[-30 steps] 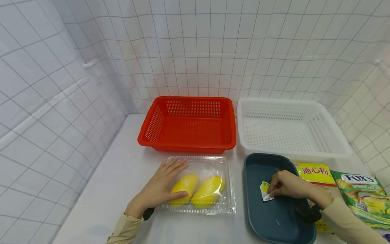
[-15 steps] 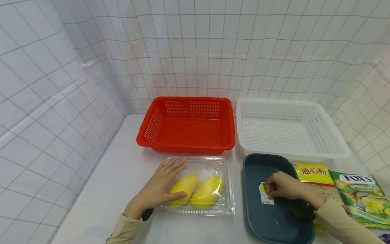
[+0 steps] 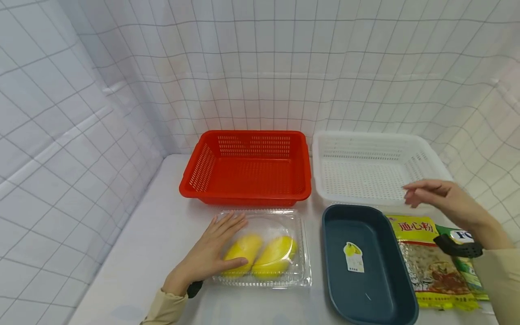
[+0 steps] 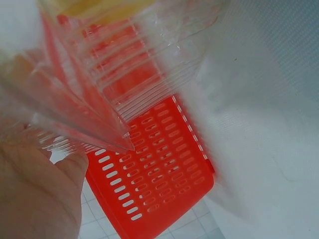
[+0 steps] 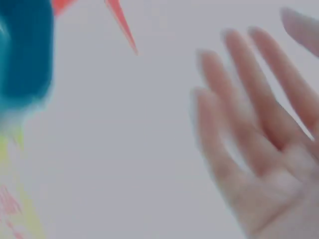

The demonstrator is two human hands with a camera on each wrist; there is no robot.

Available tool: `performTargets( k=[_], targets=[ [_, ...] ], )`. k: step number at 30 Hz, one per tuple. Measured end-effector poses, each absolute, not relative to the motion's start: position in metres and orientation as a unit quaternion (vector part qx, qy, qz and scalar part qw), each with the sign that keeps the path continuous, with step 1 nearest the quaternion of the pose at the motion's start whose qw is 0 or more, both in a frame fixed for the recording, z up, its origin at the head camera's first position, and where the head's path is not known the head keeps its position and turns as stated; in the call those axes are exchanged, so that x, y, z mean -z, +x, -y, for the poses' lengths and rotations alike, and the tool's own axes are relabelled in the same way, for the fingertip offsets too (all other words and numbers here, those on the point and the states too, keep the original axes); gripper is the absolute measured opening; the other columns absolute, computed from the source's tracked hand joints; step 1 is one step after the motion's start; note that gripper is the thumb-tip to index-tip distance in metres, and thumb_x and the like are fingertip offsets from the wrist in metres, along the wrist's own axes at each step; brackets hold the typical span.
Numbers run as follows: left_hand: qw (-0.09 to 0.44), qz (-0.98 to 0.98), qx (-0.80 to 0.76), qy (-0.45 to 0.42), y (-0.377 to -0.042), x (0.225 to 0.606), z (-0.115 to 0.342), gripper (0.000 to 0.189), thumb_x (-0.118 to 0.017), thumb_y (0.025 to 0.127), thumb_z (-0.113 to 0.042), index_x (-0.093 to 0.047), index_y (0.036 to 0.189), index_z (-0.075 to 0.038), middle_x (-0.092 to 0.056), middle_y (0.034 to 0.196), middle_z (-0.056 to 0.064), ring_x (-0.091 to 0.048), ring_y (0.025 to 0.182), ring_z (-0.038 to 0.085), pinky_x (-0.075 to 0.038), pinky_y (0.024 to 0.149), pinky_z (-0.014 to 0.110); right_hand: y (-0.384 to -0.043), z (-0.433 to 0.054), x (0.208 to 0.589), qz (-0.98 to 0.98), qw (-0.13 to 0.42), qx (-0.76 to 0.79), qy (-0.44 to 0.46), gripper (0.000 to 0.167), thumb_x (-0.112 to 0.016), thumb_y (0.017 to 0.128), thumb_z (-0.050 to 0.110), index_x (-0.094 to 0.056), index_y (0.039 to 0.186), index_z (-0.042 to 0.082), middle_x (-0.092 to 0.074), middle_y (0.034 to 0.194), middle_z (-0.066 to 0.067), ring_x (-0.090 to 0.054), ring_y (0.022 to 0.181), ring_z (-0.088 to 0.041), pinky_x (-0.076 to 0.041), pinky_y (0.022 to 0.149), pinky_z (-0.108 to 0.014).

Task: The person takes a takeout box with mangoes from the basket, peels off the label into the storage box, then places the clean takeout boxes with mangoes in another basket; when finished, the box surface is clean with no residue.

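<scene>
My left hand (image 3: 209, 253) rests with spread, straight fingers on the lid of a clear plastic clamshell container (image 3: 304, 271). Two yellow mangoes (image 3: 276, 256) lie side by side inside it. In the left wrist view, part of the left hand (image 4: 40, 194) shows beside the ribbed clear plastic. My right hand (image 3: 451, 203) is in the air over the bags at the right, holding nothing, and its fingers (image 5: 246, 84) look loosely straight and blurred in the right wrist view. A small paper label (image 3: 355, 259) with a yellow fruit picture lies flat in the dark blue tray (image 3: 361, 293).
Behind the container stands a red plastic basket (image 3: 252, 198), with a white basket (image 3: 365, 180) to its right. Right of the tray lie a yellow bag of macaroni (image 3: 430, 266) and a green candy bag (image 3: 467, 271), partly behind the right forearm. Gridded white cloth surrounds the table.
My right hand has let go of the label in the blue tray and risen up and to the right, over the bags. The left hand stays on the container.
</scene>
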State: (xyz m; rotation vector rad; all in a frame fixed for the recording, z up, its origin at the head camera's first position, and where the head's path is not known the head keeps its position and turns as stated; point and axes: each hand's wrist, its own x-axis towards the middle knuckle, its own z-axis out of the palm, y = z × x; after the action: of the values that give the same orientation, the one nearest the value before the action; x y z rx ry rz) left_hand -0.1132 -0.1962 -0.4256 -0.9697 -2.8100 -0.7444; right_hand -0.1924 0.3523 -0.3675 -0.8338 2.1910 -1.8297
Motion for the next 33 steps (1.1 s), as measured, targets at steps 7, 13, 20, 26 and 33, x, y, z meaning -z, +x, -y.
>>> performTargets(
  k=[7,13,20,26,33],
  targets=[
    [0.039,0.917,0.244,-0.315,-0.113,0.423,0.197,0.083,-0.065,0.082,-0.057,-0.037,0.147,-0.013,-0.029,0.153,0.002,-0.017,0.141,0.027,-0.007,0.109,0.058,-0.231,-0.39,0.372,-0.738,-0.21,0.64,0.036,0.025,-0.063,0.092,0.02,-0.069,0.113,0.008,-0.066,0.092,0.01,-0.059,0.081,-0.005,-0.048,0.062,-0.011],
    [0.037,0.918,0.242,-0.313,-0.114,0.423,0.197,0.083,-0.063,0.082,-0.058,-0.037,0.147,-0.013,-0.029,0.153,0.002,-0.018,0.141,0.028,-0.006,0.11,0.057,-0.246,-0.426,0.386,-0.863,0.013,0.503,0.046,0.058,-0.046,0.099,0.04,-0.022,0.152,0.032,-0.028,0.148,-0.011,-0.05,0.082,0.004,-0.051,0.06,-0.02],
    [0.031,0.919,0.241,-0.311,-0.113,0.425,0.196,0.084,-0.062,0.082,-0.06,-0.036,0.147,-0.014,-0.027,0.154,0.0,-0.015,0.142,0.025,-0.004,0.111,0.055,-0.253,-0.444,0.401,-0.815,0.161,0.557,-0.006,0.062,-0.033,0.104,0.035,0.008,0.15,0.039,-0.049,0.107,0.022,-0.061,0.082,-0.01,-0.056,0.065,-0.035],
    [0.029,0.918,0.245,-0.311,-0.114,0.424,0.196,0.084,-0.063,0.082,-0.059,-0.036,0.147,-0.014,-0.027,0.154,0.0,-0.015,0.142,0.025,-0.004,0.111,0.054,-0.25,-0.448,0.408,-0.735,0.157,0.659,-0.016,0.061,-0.033,0.104,0.03,0.005,0.151,0.038,-0.06,0.102,0.02,-0.066,0.081,-0.015,-0.056,0.061,-0.038],
    [0.027,0.92,0.248,-0.302,-0.113,0.424,0.197,0.084,-0.063,0.082,-0.058,-0.034,0.149,-0.017,-0.026,0.154,-0.003,-0.013,0.142,0.023,-0.002,0.112,0.05,-0.247,-0.444,0.412,-0.672,0.15,0.724,-0.034,0.061,-0.034,0.104,0.026,0.002,0.152,0.037,-0.062,0.105,0.015,-0.066,0.085,-0.015,-0.057,0.061,-0.038]
  ],
)
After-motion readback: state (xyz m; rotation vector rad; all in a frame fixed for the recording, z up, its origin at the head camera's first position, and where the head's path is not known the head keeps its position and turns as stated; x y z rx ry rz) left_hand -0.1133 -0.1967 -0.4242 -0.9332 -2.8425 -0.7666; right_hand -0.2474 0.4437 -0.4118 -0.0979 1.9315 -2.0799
